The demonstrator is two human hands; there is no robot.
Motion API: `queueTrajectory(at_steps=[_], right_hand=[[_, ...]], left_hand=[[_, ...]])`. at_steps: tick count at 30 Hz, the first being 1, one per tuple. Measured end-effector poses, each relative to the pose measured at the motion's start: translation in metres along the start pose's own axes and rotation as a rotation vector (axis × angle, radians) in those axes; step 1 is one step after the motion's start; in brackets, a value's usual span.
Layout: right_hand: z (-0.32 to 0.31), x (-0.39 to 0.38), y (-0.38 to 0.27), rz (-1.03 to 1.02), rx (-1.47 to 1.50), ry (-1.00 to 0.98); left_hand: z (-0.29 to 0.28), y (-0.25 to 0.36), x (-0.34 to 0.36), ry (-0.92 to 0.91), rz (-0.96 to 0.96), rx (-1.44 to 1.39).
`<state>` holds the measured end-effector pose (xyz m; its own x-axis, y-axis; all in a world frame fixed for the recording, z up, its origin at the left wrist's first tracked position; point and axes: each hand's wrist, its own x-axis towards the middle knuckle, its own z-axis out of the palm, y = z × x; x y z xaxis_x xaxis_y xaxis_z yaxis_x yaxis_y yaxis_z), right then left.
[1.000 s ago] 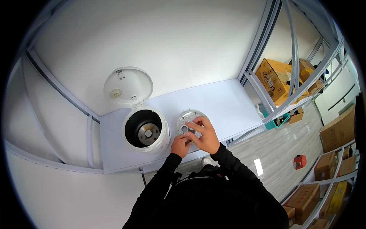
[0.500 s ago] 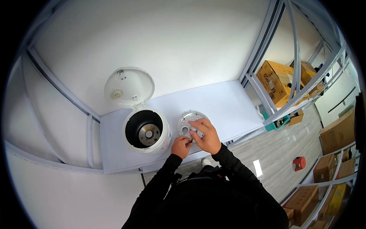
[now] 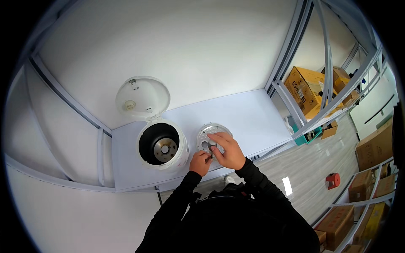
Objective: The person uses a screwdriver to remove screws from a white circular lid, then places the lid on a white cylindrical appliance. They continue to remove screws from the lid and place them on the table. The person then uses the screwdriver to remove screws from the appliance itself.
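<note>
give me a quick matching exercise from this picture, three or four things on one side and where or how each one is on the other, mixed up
Things:
1. cooker lid
2. round metal plate
3. cardboard box
4. right hand

States:
a. behind the frame, upper right
b. swung open, upright
c. lying on the round metal plate
d. flat on the white table, right of the cooker

Pairs: 1-b, 2-d, 3-a, 4-c

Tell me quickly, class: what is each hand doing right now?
Left hand: fingers curled at the near edge of the round silver metal plate; grip cannot be told.
Right hand: laid over that plate, fingers on it.
</note>
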<state>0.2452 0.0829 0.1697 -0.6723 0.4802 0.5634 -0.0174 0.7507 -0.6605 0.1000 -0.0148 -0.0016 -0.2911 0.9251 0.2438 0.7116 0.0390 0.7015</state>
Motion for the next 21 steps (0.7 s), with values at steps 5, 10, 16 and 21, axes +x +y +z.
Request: queueTrajectory(at_steps=[5,10,16,21], right_hand=[[0.000,-0.003,0.004,-0.043,-0.001,0.024],[-0.004,-0.005,0.004,0.086,-0.050,-0.060],[-0.001,-0.005,0.009,-0.069,-0.019,0.047],[-0.004,-0.001,-0.004,0.083,-0.034,-0.038]], left_hand=[[0.000,0.002,0.001,-0.023,-0.003,0.035],[0.003,0.001,-0.001,0.018,0.024,0.037],[0.002,0.005,-0.002,0.016,0.008,0.043],[0.006,0.000,-0.005,0.041,0.017,0.046]])
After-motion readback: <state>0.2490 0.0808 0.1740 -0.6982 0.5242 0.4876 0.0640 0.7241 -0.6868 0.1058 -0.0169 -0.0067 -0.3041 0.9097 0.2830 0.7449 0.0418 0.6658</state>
